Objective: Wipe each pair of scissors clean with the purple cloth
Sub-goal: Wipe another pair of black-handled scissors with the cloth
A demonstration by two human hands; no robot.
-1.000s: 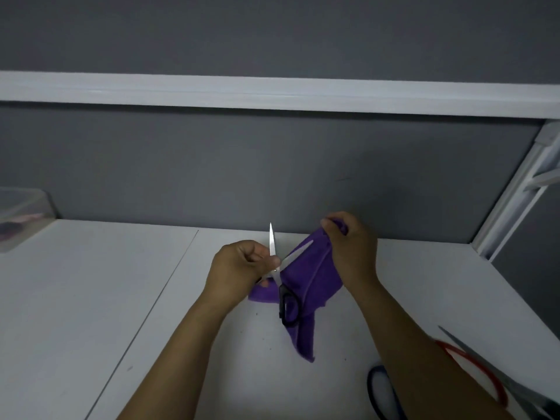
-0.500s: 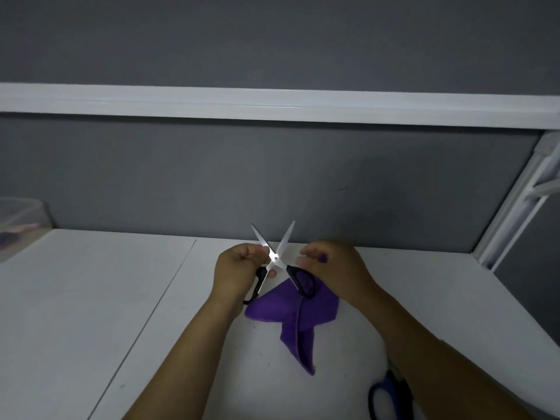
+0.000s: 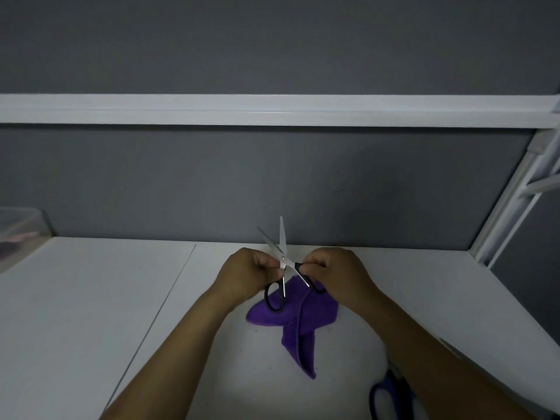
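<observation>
Fingers of left hand and right hand each clamp a scissors handle, blades part-open — best, I judge: keep one grip, wipe with cloth from pivot to tip.

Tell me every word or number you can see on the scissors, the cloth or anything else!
None: no word, number or sign can be read anywhere.
black-handled scissors: bare blades, no mark to be read.
purple cloth: plain.
blue-handled scissors: mostly hidden by the arm.
clear box at far left: too blurred to tell.
</observation>
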